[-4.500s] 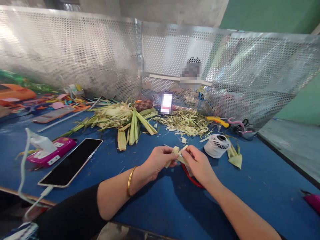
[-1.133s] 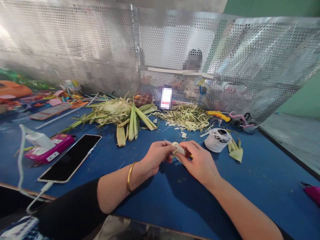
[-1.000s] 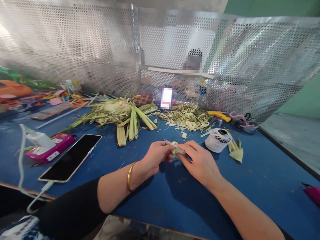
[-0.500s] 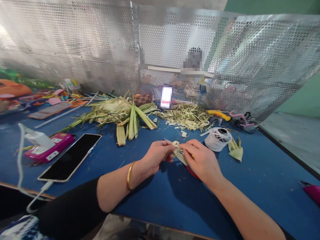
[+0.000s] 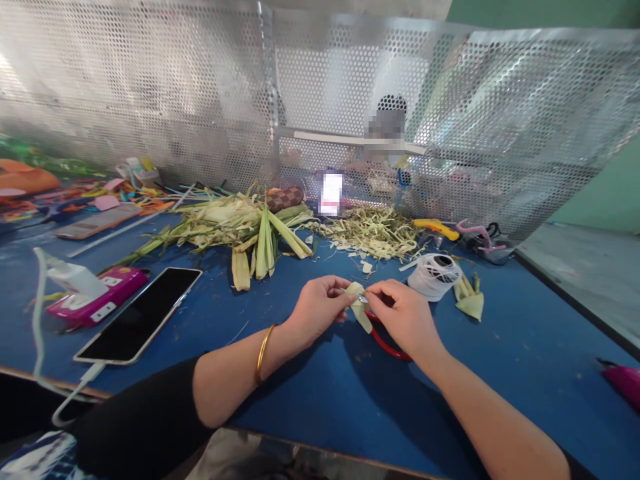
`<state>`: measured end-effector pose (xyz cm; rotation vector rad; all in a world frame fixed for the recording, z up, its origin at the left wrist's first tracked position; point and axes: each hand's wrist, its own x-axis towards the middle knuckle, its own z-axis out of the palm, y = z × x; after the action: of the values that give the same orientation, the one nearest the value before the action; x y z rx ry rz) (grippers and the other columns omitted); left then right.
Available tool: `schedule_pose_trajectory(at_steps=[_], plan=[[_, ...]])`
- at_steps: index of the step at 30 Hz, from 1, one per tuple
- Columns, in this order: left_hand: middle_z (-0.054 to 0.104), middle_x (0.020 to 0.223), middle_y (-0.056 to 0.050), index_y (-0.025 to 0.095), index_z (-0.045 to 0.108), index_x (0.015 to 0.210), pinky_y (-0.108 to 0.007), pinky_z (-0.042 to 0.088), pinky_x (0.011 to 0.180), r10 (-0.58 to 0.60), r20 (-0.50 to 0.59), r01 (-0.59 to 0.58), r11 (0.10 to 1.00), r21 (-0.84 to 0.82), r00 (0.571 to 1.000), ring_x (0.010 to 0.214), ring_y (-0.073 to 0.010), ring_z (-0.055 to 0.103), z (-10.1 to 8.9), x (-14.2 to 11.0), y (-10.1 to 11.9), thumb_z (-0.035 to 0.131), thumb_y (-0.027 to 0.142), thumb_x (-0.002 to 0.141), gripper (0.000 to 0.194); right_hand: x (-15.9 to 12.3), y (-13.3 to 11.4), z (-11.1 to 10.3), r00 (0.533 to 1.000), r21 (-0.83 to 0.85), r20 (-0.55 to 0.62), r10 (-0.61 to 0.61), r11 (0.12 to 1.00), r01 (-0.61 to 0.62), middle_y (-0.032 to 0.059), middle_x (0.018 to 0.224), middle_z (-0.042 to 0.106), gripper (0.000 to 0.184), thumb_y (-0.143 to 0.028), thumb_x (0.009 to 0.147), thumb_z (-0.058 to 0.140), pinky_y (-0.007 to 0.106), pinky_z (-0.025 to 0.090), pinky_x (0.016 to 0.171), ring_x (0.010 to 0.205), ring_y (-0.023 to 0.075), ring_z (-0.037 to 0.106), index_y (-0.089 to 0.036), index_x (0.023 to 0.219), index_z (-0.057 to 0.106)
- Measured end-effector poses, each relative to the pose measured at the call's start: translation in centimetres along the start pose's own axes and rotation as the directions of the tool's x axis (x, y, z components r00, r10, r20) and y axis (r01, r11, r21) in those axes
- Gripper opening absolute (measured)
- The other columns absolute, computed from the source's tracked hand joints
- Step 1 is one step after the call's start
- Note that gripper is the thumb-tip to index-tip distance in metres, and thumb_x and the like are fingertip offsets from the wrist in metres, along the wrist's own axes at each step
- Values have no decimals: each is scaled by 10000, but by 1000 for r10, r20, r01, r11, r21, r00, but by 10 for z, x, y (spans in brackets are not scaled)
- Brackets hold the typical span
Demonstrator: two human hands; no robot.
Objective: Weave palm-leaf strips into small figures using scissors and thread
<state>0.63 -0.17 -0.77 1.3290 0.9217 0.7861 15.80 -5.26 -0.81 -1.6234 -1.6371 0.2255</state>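
My left hand [image 5: 323,303], with a gold bangle at the wrist, pinches a pale green piece of corn husk [image 5: 362,317] above the blue table. The fingertips of my right hand [image 5: 403,313] are closed at the upper right edge of the same husk piece. Below the right hand lie red-handled scissors [image 5: 389,345], partly covered by the hand and the husk. A spool of white thread [image 5: 434,277] stands just beyond the right hand. Right of the spool rests a folded husk piece [image 5: 470,305].
A heap of husks [image 5: 215,223] and a pile of shredded husk [image 5: 375,233] lie along a perforated metal screen [image 5: 150,80]. At left are a charging phone [image 5: 140,317] and a magenta power strip [image 5: 97,300]. A yellow-handled tool [image 5: 436,229] lies at the back right.
The right hand has shifted slightly at the husk's edge, with its fingers lower and more curled. More of the husk piece and the red scissor handle now shows between the hands.
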Motion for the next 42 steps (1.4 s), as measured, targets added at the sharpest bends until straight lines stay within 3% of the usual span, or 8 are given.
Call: schedule_pose_trajectory(at_steps=[6,11,15,23,29,32,38,42], plan=[[562,573,74,155,591,921,-183,448,473,92,-1,-91,984,156,996,457,-70,524,-1,-1,0,643,152,754,175,0,-1,0,1000,27,25,-1,1000,1,5,644,590,196,-299,792,536,257,386,561,596,146,515,-205,661,647],[580,576,71,180,532,813,-186,429,459,146,-20,-137,959,250,989,458,-83,544,-2,-2,2,660,171,729,153,-1,-3,0,1000,33,0,2,999,-2,6,648,585,190,-291,786,530,255,377,559,592,143,506,-203,664,648],[570,562,67,185,513,753,-192,434,458,131,-9,-124,960,251,991,453,-88,542,-2,-2,1,659,170,724,149,-2,-2,3,999,33,-19,36,999,-36,4,639,593,196,-301,781,531,259,380,566,579,140,506,-197,668,653],[571,583,54,177,548,743,-195,449,470,114,-6,-111,975,195,993,475,-84,537,-1,-1,-2,656,183,730,109,0,-4,1,991,134,66,120,983,-128,10,614,618,207,-367,772,569,276,410,562,589,165,551,-202,693,665],[578,582,49,169,564,717,-190,435,478,95,39,-100,980,174,995,479,-76,523,-1,-1,-2,661,177,721,98,2,5,6,975,258,106,195,942,-216,8,665,638,244,-374,740,622,297,479,594,613,171,592,-188,898,624],[568,563,59,169,556,732,-184,414,476,87,62,-96,982,163,994,457,-65,503,-1,-1,0,647,181,734,92,3,7,5,971,271,162,175,938,-214,4,687,637,293,-364,754,600,308,484,634,626,162,585,-189,984,650],[595,613,60,183,524,885,-194,421,472,102,91,-114,983,145,991,467,-74,504,-3,0,1,622,211,754,166,6,1,-4,925,439,351,142,848,-297,21,762,666,261,-339,769,557,282,480,635,652,140,584,-172,929,680],[620,625,49,191,512,925,-203,432,483,130,147,-160,963,215,981,495,-95,533,-5,2,-3,627,221,740,220,7,2,-6,899,428,411,152,839,-337,-11,649,625,282,-338,750,596,268,464,586,573,127,563,-163,960,664]])
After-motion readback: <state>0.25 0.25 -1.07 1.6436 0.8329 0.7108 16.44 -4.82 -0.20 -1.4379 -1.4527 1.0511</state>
